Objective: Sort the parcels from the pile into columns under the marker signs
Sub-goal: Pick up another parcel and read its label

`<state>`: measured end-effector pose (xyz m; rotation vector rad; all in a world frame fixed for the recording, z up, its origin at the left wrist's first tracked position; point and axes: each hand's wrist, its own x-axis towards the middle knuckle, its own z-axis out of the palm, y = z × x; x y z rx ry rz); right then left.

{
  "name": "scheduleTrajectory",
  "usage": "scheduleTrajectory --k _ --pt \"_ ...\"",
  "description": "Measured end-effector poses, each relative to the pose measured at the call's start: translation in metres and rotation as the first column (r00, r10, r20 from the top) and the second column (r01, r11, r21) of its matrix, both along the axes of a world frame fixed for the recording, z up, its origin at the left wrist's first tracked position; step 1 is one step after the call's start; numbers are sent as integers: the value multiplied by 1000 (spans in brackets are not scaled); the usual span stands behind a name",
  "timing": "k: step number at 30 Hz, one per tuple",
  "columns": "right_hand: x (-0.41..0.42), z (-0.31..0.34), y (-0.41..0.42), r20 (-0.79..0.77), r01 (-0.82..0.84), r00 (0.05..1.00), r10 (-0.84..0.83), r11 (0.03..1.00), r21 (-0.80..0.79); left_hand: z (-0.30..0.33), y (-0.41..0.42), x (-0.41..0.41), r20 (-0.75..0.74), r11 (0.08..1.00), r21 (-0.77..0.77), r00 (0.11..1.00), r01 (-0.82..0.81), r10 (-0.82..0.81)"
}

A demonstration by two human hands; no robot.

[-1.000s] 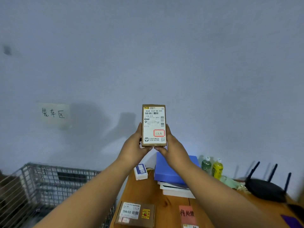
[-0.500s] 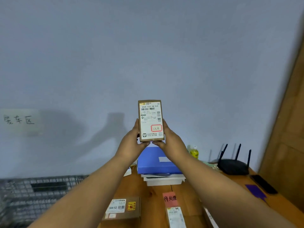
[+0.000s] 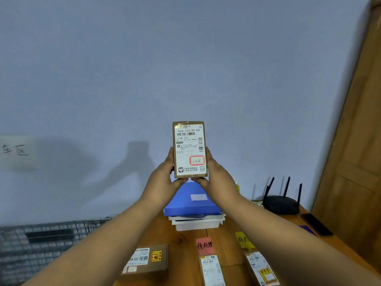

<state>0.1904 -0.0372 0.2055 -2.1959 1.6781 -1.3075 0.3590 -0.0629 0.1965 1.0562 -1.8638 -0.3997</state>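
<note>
A small brown parcel (image 3: 189, 148) stands upright in front of the wall, its white shipping label with a red-framed stamp facing me. My left hand (image 3: 162, 180) grips its lower left edge and my right hand (image 3: 216, 178) grips its lower right edge. Below on the wooden table (image 3: 224, 246) lie a pink marker sign (image 3: 204, 245) and a yellow marker sign (image 3: 243, 240). One labelled parcel (image 3: 212, 270) lies under the pink sign, another (image 3: 262, 269) under the yellow one. A flat brown parcel (image 3: 147, 260) lies at the table's left.
A blue box (image 3: 192, 202) tops a stack of white trays behind the signs. A black router (image 3: 281, 204) and a dark phone (image 3: 316, 223) sit at the right, beside a wooden door (image 3: 354, 141). A wire cage (image 3: 41, 244) stands left, under a handwritten paper sign (image 3: 16, 151).
My view has swung right: the paper sign and cage slid left, the door and yellow marker sign came into view. Both hands keep the parcel upright in the same grip.
</note>
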Motion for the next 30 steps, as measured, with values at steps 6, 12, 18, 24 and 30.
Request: scheduleTrajectory --k 6,12,18,24,30 --pt "5 7 2 11 -16 1000 16 1000 -19 10 3 7 7 999 -28 1000 17 -16" --pt "-2 6 3 -1 -12 1000 12 1000 3 9 4 2 29 1000 -4 1000 11 -11" --pt "-23 6 -4 -5 12 1000 -12 994 104 13 -8 -21 73 996 83 996 43 -49" --pt "-62 0 -5 -42 87 996 -80 973 215 12 -14 -59 135 977 209 988 48 -78" --pt "-120 -4 14 -42 79 997 -69 947 312 8 2 -115 138 952 296 983 79 -125"
